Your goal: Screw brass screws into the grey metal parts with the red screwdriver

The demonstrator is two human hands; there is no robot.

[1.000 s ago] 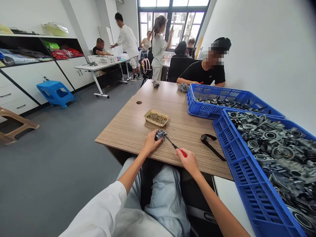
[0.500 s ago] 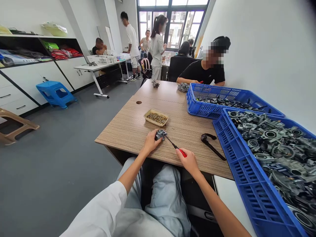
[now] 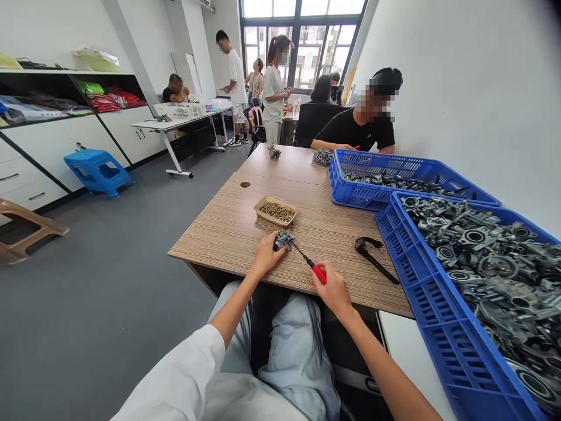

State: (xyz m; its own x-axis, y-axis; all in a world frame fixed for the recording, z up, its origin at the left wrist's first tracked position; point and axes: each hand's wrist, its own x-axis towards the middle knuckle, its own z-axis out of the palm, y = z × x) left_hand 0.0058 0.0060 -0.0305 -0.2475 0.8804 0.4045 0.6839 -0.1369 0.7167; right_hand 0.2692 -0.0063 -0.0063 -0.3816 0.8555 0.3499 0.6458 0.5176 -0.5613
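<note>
My left hand (image 3: 266, 252) is closed around a small grey metal carburetor body (image 3: 284, 240), held low over the near part of the wooden table (image 3: 228, 234). My fingers cover its left side. In my right hand (image 3: 333, 287) is a screwdriver (image 3: 318, 273) with a red and black handle. Its thin shaft slants up and left, and the tip meets the right side of the carburetor body; exactly where it touches is too small to make out. Just beyond stands a cream tray (image 3: 258, 217) holding many small brass-coloured parts.
A black wristwatch (image 3: 372, 257) lies right of my right hand. Two blue crates, a near one (image 3: 432, 318) and a far one (image 3: 350, 196), hold metal parts along the right. A person in black (image 3: 363, 131) sits across the table. A blue stool (image 3: 96, 169) stands left.
My right hand's grip on the screwdriver has shifted, showing more of the red handle. The left hand and the carburetor body stay nearly in place. The camera view has shifted slightly.
</note>
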